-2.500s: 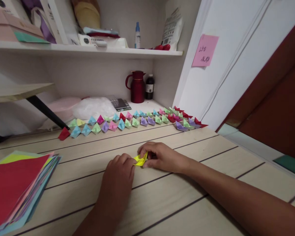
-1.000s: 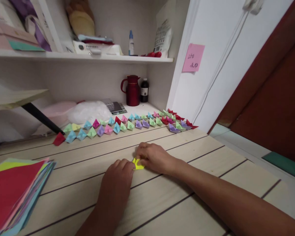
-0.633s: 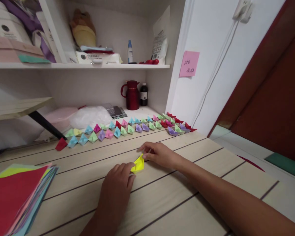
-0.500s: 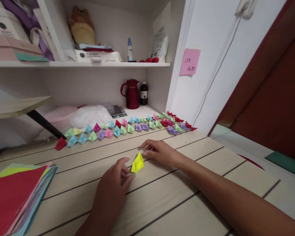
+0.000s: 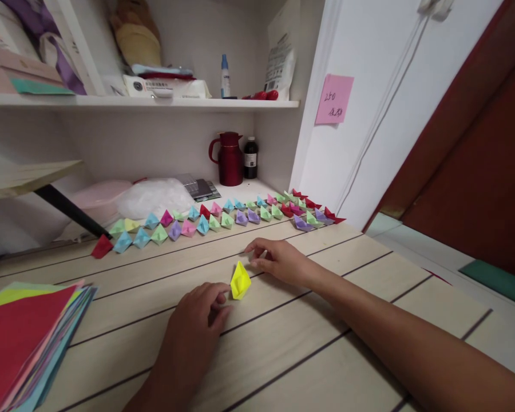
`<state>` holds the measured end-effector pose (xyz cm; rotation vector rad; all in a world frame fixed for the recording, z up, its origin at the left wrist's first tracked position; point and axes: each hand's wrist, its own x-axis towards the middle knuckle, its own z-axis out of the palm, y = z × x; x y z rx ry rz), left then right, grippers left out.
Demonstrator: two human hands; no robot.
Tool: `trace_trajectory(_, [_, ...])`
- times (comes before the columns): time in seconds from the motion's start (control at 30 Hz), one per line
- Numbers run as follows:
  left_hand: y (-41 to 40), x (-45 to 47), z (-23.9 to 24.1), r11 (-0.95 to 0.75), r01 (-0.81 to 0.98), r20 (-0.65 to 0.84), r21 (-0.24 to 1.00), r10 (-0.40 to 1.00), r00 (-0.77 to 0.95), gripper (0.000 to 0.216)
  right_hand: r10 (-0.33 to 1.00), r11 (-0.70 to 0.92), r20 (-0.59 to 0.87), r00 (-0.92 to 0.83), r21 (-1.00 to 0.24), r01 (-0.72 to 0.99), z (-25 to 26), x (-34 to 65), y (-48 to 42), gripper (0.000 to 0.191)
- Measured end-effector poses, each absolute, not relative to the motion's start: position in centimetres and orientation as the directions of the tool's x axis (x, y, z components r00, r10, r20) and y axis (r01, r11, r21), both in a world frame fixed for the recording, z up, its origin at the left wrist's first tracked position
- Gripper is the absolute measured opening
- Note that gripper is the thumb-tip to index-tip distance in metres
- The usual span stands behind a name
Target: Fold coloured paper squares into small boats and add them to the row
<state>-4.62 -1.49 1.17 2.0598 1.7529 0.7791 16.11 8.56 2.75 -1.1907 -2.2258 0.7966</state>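
Note:
A yellow folded paper boat [image 5: 240, 281] rests on the wooden table [image 5: 300, 337] between my two hands. My left hand [image 5: 199, 315] is just left of it, fingers curved and apart, the index fingertip at or very near the boat's side. On the boat's right, slightly farther away, my right hand [image 5: 277, 260] lies on the table with thumb and fingers parted and nothing between them. Beyond the hands, several small paper boats [image 5: 202, 225] in many colours stand in rows along the table's back edge.
At the left is a stack of coloured paper [image 5: 26, 337], red on top. Behind the boats are a clear plastic bag [image 5: 154, 195], a dark red jug [image 5: 230, 160] and a dark bottle [image 5: 250, 159]. A black table leg [image 5: 71, 210] slants down at the left.
The yellow boat has turned slightly, its tip now pointing more straight away from me. My left fingers have come closer to it. The view has shifted a little.

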Motion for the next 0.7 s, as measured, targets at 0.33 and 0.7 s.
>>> trace_trajectory(0.33, [-1.1, -3.6, 1.1, -0.33, 0.848, 0.267, 0.415, 0.935, 0.234, 0.019, 0.824, 0.515, 0.197, -0.531, -0.652, 0.557, 1.8, 14.3, 8.7, 0.019])
trace_trajectory(0.7, [-0.6, -3.1, 1.0, -0.44, 0.844, 0.295, 0.306, 0.887, 0.356, 0.021, 0.794, 0.568, 0.196, -0.575, -0.577, 0.588, 2.3, 14.2, 8.6, 0.018])
